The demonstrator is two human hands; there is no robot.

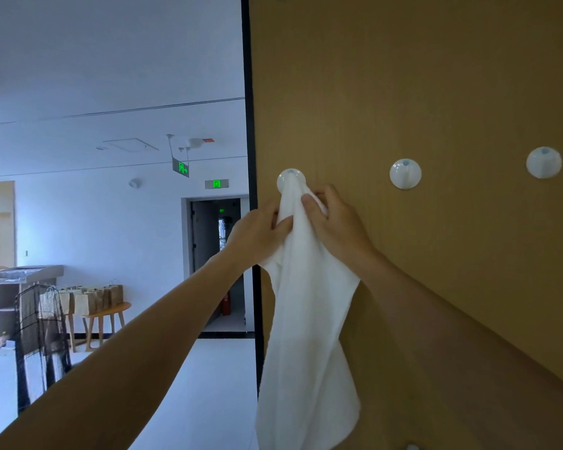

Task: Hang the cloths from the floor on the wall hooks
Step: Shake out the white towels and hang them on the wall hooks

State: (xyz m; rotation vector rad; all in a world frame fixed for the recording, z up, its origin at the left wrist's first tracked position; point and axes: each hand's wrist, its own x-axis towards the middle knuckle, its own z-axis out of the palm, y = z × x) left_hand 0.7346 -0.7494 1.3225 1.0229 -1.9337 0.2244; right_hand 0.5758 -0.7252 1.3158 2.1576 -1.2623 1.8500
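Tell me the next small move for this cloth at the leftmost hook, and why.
Probably ease the grip of the left hand while the right hand holds, to test the hang. The white cloth is bunched against the leftmost hook, both hands pinch it just below; whether it has caught is hidden.

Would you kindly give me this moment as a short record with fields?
cloth: white fabric cloth, top bunched against the leftmost hook, rest hanging down
hook in use: round white wall hook, leftmost of the row
left hand: grips the cloth just below that hook
right hand: grips the cloth from the other side
free hooks: middle round white hook, right round white hook, both bare
surface: tan wooden wall panel
caught on hook: cannot tell
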